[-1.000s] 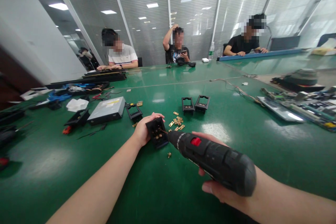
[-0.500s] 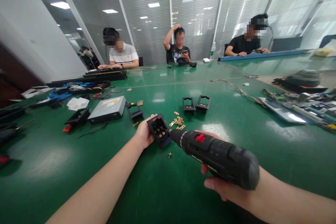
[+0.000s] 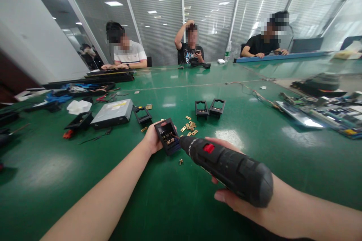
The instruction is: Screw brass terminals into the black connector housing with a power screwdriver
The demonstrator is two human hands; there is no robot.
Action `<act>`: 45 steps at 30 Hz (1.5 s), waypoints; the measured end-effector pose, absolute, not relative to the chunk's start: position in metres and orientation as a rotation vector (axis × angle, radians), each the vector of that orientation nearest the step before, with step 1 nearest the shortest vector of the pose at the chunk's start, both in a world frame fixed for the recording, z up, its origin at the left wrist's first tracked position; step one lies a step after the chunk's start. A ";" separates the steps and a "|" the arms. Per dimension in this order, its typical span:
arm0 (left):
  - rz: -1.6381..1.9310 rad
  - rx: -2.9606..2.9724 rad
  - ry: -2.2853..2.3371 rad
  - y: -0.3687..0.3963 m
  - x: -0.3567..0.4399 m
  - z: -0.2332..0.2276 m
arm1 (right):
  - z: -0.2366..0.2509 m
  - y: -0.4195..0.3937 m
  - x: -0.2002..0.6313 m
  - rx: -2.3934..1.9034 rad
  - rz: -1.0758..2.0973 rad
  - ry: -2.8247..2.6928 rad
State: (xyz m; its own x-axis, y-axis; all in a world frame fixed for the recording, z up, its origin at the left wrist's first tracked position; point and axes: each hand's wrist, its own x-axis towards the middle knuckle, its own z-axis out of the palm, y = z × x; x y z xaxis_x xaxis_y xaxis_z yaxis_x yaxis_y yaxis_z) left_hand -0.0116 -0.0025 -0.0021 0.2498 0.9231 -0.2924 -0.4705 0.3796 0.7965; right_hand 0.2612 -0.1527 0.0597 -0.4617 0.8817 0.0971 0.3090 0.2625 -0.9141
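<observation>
1. Black housing [image 3: 167, 136] now tilted up a little more than a second ago, open face turned toward the camera, brass contacts showing inside; gripped at its left edge by the left hand [image 3: 152, 140], fingers closed round it, lower end resting on the green worktop [image 3: 169, 203].
2. Power screwdriver [image 3: 229, 167] held slightly higher and closer in than half a second ago, tip now touching the inside of the housing near its right edge; wrapped from below by the right hand [image 3: 234, 199], fingers curled shut round the thick black body, red switch on top uncovered.
3. Judged from that: bit seated on a fastening inside the housing, driving step under way rather than finished.
4. Counted, near the hands: one loose brass screw [image 3: 181, 162] on the worktop just below the housing; a small heap of brass tabs [image 3: 190, 127] just beyond it, roughly eight, too small for an exact figure.
5. Counted, farther off: two empty black frames [image 3: 209, 107] side by side, a third frame [image 3: 142, 114] beside one grey drive [image 3: 112, 112].
6. Three other people seated at the far side, hands well apart from the work.
</observation>
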 end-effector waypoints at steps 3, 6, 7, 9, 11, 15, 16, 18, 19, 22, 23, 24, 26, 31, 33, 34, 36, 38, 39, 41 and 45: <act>1.044 0.650 0.852 -0.003 -0.011 -0.002 | 0.060 -0.153 0.263 -1.002 1.242 -1.909; 1.041 0.655 0.844 -0.003 -0.011 -0.001 | 0.064 -0.153 0.265 -1.047 1.316 -1.930; 1.041 0.654 0.843 -0.003 -0.011 -0.001 | 0.065 -0.152 0.265 -1.055 1.348 -1.938; 1.045 0.641 0.846 -0.003 -0.011 -0.001 | 0.067 -0.151 0.265 -1.059 1.435 -1.960; 1.048 0.630 0.847 -0.004 -0.011 0.000 | 0.069 -0.149 0.265 -1.053 1.516 -1.956; 1.050 0.636 0.836 -0.005 -0.011 0.000 | 0.068 -0.147 0.265 -1.047 1.520 -1.923; 1.050 0.640 0.834 -0.006 -0.011 0.000 | 0.068 -0.147 0.265 -1.046 1.508 -1.933; 1.051 0.649 0.833 -0.006 -0.011 0.000 | 0.068 -0.146 0.265 -1.038 1.473 -1.931; 1.048 0.653 0.835 -0.006 -0.012 0.000 | 0.068 -0.146 0.265 -1.031 1.462 -1.920; 1.039 0.654 0.844 -0.006 -0.012 0.000 | 0.067 -0.146 0.265 -1.015 1.474 -1.916; 1.039 0.652 0.846 -0.006 -0.012 0.000 | 0.067 -0.147 0.264 -1.019 1.487 -1.916; 1.040 0.650 0.849 -0.007 -0.012 0.001 | 0.066 -0.147 0.263 -1.035 1.492 -1.911; 1.044 0.650 0.855 -0.007 -0.011 0.002 | 0.063 -0.148 0.260 -1.106 1.491 -1.880; 1.026 0.673 0.866 -0.008 -0.012 0.002 | 0.058 -0.149 0.258 -1.139 1.553 -1.829; 1.019 0.674 0.871 -0.007 -0.013 0.001 | 0.059 -0.149 0.260 -1.072 1.603 -1.828; 1.020 0.672 0.869 -0.006 -0.013 0.000 | 0.060 -0.149 0.261 -1.058 1.616 -1.836; 1.019 0.671 0.862 -0.006 -0.014 0.000 | 0.063 -0.147 0.263 -1.062 1.594 -1.869; 1.016 0.676 0.857 -0.006 -0.014 -0.001 | 0.065 -0.146 0.263 -1.059 1.567 -1.893; 1.014 0.680 0.856 -0.006 -0.014 -0.001 | 0.066 -0.146 0.263 -1.047 1.570 -1.889; 1.015 0.679 0.854 -0.005 -0.014 -0.001 | 0.068 -0.147 0.262 -1.019 1.612 -1.844; 1.023 0.663 0.857 -0.004 -0.015 -0.002 | 0.068 -0.148 0.262 -1.045 1.599 -1.853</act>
State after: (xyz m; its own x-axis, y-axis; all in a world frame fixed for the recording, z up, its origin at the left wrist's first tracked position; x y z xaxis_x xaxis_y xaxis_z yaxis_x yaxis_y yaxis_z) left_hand -0.0148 -0.0044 -0.0016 0.2626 0.9194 -0.2927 -0.4490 0.3850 0.8063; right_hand 0.2623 -0.1483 0.0675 -0.5960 0.7934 -0.1237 0.2387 0.0279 -0.9707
